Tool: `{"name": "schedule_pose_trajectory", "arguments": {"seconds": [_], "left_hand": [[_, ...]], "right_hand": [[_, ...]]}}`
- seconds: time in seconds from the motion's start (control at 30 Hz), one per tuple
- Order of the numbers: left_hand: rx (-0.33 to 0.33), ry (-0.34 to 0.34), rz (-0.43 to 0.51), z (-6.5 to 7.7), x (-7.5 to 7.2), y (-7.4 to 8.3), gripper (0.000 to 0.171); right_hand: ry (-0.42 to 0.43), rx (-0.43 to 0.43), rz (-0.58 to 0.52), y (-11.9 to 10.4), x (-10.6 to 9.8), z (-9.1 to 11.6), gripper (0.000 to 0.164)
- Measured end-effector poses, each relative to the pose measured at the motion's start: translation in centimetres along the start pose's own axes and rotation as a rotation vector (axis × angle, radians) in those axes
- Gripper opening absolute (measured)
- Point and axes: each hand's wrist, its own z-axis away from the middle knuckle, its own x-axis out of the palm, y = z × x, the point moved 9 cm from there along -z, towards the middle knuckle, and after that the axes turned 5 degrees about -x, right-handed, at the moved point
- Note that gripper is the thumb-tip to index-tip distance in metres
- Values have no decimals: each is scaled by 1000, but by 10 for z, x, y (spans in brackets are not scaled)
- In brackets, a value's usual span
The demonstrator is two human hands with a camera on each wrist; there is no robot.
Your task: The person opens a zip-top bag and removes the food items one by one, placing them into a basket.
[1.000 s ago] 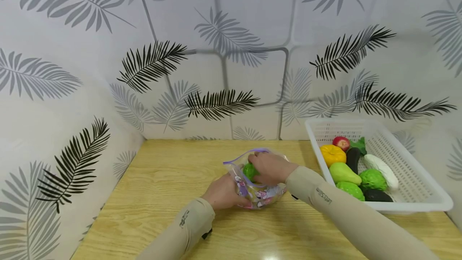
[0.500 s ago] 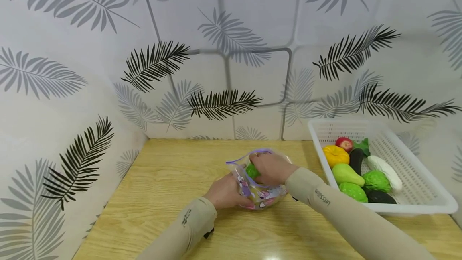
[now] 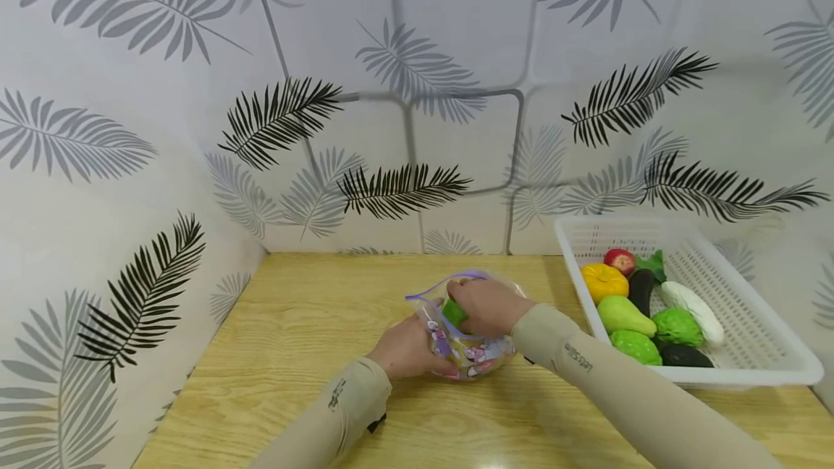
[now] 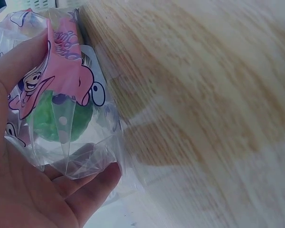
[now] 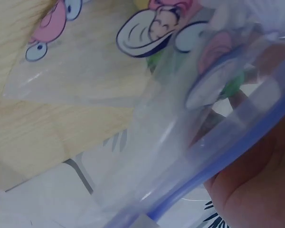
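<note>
A clear zip bag (image 3: 480, 368) with a purple top seal and cartoon prints stands on the table with its mouth spread. My left hand (image 3: 407, 349) grips its left side, thumb across the front and fingers behind or under it. My right hand (image 3: 489, 306) reaches into the mouth, fingers curled on a green vegetable (image 3: 454, 312) that is partly hidden by the hand. Through the plastic, the left wrist view shows a round, bumpy green piece (image 4: 57, 118) in the bag. In the right wrist view the purple seal (image 5: 218, 164) crosses in front of my right hand.
A white slotted basket (image 3: 749, 310) stands to the right on the wooden table (image 3: 313, 310). It holds a yellow pumpkin (image 3: 604, 283), a green pear (image 3: 625, 315), an eggplant (image 3: 641, 292) and several other vegetables. A leaf-patterned backdrop (image 3: 391, 129) rises behind.
My right hand has shifted slightly within the bag's mouth, and the green vegetable by its fingers shows a different, smoother side. My left hand keeps its hold; the basket's contents look the same.
</note>
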Motion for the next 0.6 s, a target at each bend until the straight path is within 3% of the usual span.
{"name": "schedule_pose_trajectory", "arguments": {"seconds": [0.3, 0.47, 0.6], "left_hand": [[-11, 4, -13, -1, 3, 0, 121], [-10, 9, -6, -1, 2, 1, 122], [3, 13, 10, 1, 0, -1, 108]], "right_hand": [[19, -28, 122, -1, -3, 3, 43], [44, -38, 57, -4, -13, 7, 39], [91, -71, 29, -11, -24, 15, 44]]}}
